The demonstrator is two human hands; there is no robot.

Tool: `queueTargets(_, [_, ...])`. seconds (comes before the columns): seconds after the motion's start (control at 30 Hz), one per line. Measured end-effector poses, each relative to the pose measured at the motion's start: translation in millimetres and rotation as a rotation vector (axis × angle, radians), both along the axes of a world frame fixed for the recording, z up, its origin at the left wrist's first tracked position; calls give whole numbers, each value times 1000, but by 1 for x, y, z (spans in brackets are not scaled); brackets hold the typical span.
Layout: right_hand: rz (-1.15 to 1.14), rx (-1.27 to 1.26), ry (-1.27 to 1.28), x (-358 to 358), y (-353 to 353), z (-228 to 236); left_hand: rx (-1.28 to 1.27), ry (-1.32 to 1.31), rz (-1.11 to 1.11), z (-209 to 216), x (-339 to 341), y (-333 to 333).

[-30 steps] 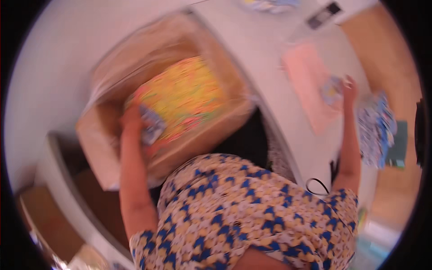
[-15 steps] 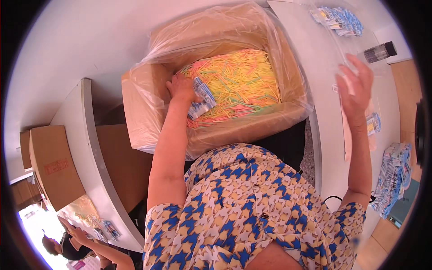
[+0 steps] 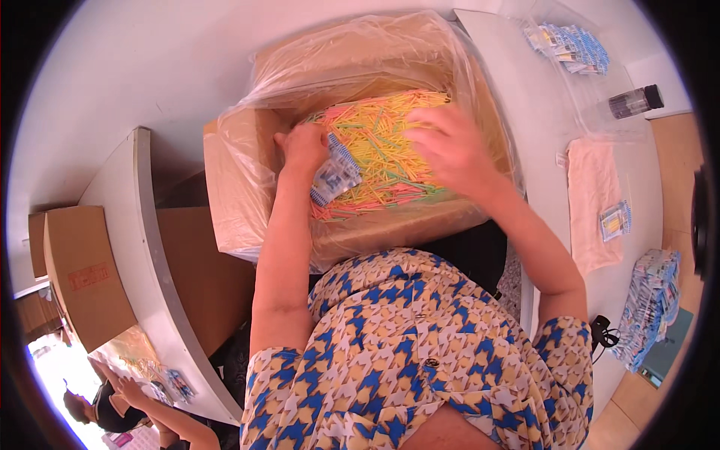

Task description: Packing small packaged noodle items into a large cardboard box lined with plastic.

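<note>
A cardboard box (image 3: 217, 180) lined with clear plastic film (image 3: 480, 112) stands before me. Inside lie many thin yellow, pink and green sticks (image 3: 375, 139). My left hand (image 3: 304, 150) is at the left of the box, its fingers closed on the upper edge of a small clear packet (image 3: 336, 176) with blue printing. That packet rests tilted over the sticks. Above the right part of the pile hovers my right hand (image 3: 454, 154), somewhat blurred, with its fingers stretched out and apart. I see nothing held in it.
On the right table are a pink cloth (image 3: 592, 187) with one packet (image 3: 615, 220) on it, a clear tray (image 3: 592, 124) holding packets, a dark-capped jar (image 3: 636, 102) and a stack of packets (image 3: 649, 300). At lower left sit a closed carton (image 3: 90, 277) and another person (image 3: 124, 405).
My right hand has swung left from above the pink cloth to over the sticks in the box. My left hand stays at the packet, its fingers drawn in more.
</note>
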State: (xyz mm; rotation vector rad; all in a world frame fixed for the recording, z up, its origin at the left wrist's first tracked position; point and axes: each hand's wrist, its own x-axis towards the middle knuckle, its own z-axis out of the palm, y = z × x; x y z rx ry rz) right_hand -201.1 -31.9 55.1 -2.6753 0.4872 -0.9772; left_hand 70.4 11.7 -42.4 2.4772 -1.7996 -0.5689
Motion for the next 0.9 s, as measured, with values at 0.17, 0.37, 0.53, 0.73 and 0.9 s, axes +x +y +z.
queueTargets(0.17, [-173,403,671,42,-8,-57,-32,132,4,14,-13,5])
queueTargets(0.37, [-164,381,629,39,-32,-48,355,-187,-84,3,-21,5])
queueTargets(0.53, [-161,439,672,46,-39,-47,321,-97,-54,19,-23,1])
queueTargets(0.73, [-123,456,579,47,-35,-55,288,-170,-49,-2,-22,4])
queueTargets(0.9, [-140,489,562,43,-34,-62,197,108,-24,12,-21,0])
